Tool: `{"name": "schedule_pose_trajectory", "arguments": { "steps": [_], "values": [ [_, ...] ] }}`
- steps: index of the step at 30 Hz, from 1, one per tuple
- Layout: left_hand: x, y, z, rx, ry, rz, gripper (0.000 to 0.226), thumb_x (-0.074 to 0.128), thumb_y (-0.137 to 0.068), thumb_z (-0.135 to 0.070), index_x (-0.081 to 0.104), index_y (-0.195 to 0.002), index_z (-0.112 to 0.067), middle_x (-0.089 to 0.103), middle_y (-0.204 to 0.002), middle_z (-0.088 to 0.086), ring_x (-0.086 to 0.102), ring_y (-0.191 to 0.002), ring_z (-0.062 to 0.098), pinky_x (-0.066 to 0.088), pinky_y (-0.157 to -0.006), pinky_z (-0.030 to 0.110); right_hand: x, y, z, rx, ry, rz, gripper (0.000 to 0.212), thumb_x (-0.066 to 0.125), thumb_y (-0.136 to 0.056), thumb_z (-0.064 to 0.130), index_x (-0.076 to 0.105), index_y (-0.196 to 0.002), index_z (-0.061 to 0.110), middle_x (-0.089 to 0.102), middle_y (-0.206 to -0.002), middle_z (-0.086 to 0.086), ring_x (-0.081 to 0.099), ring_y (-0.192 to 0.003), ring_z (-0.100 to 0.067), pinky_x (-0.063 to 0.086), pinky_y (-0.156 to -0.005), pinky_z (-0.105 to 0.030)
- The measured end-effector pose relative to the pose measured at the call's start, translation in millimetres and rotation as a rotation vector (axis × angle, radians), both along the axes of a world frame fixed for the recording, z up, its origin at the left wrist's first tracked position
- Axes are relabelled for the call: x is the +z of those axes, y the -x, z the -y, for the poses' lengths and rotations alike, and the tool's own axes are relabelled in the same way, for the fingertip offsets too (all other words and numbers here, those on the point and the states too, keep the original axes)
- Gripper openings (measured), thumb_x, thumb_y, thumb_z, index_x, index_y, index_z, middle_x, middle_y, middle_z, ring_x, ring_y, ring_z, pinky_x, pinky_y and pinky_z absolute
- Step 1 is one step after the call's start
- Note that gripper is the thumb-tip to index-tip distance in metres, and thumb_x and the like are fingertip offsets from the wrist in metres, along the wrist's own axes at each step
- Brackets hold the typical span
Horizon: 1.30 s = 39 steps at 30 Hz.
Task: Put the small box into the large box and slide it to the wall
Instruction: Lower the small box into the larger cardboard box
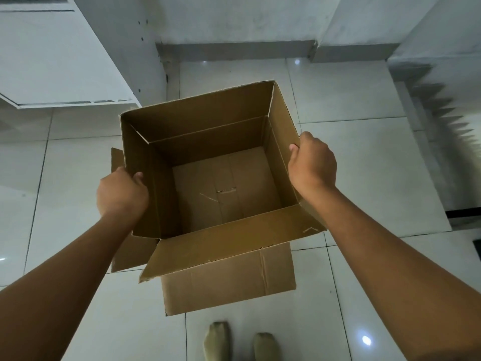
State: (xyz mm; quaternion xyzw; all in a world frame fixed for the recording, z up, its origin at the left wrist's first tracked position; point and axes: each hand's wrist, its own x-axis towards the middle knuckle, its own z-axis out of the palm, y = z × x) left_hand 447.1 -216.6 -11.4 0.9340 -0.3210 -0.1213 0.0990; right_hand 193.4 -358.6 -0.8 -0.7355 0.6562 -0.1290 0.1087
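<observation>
An open brown cardboard box [229, 280] sits in the middle of the view, above the white tiled floor. Its inside is empty down to the taped bottom. The top flaps stand up or fold outward, and the near flap hangs toward me. My left hand [121, 192] grips the box's left wall at its rim, thumb inside. On the opposite side, my right hand [313, 165] holds the right wall's rim the same way. No second box is in view. I cannot tell whether the box rests on the floor or is lifted off it.
A white cabinet [65, 61] stands at the back left. The wall with a grey skirting [234, 50] runs across the back, beyond the box. My two feet [240, 343] are just below the box. Jagged shadows [440, 105] and a dark strip lie along the right.
</observation>
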Motion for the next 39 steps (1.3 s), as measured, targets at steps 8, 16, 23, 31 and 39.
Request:
{"name": "schedule_pose_trajectory", "arguments": {
  "steps": [8,16,23,31,39],
  "values": [
    [-13.4,-23.3,-3.7,-0.031,-0.009,-0.092,0.038,0.044,-0.095,-0.026,0.055,-0.108,0.009,0.064,-0.098,0.031,0.061,-0.09,0.047,0.047,-0.07,0.045,-32.1,2.1,-12.1,-0.059,-0.125,0.055,0.022,0.047,-0.095,0.024,0.058,-0.099,0.005,0.067,-0.093,-0.014,0.063,-0.081,-0.023,0.046,-0.064,-0.028],
    [-70.5,-28.1,-34.1,0.171,0.17,-0.484,0.03,0.052,-0.09,-0.039,0.059,-0.099,-0.011,0.063,-0.098,0.011,0.06,-0.087,0.031,0.05,-0.078,0.044,-103.4,47.6,-10.9,-0.146,-0.271,0.132,0.024,0.049,-0.093,0.029,0.046,-0.077,0.012,0.051,-0.071,-0.003,0.051,-0.067,-0.021,0.027,-0.047,-0.02],
    [-123.1,-31.9,-54.2,0.151,0.199,-0.307,0.027,0.058,-0.087,-0.035,0.062,-0.09,-0.009,0.061,-0.083,0.006,0.056,-0.075,0.026,0.044,-0.064,0.035,-159.0,50.4,-22.0,-0.122,-0.294,0.103,0.02,0.047,-0.095,0.026,0.048,-0.081,0.011,0.052,-0.075,-0.008,0.049,-0.067,-0.022,0.024,-0.047,-0.019],
    [-153.7,-33.5,-57.8,0.048,0.147,-0.132,0.033,0.067,-0.082,-0.022,0.06,-0.108,-0.003,0.069,-0.1,0.021,0.063,-0.091,0.04,0.05,-0.075,0.044,-195.6,36.9,-30.3,-0.11,-0.231,0.018,0.02,0.058,-0.089,0.018,0.06,-0.096,0.0,0.066,-0.09,-0.018,0.059,-0.075,-0.027,0.035,-0.054,-0.022],
    [-175.0,-29.7,-52.6,0.022,0.149,-0.122,0.022,0.057,-0.082,-0.004,0.064,-0.104,-0.002,0.069,-0.096,0.021,0.061,-0.091,0.036,0.042,-0.074,0.033,-211.4,34.9,-32.8,-0.07,-0.213,0.059,0.006,0.061,-0.085,0.005,0.062,-0.091,0.004,0.068,-0.09,-0.017,0.063,-0.08,-0.027,0.041,-0.062,-0.024]
  ]
}}
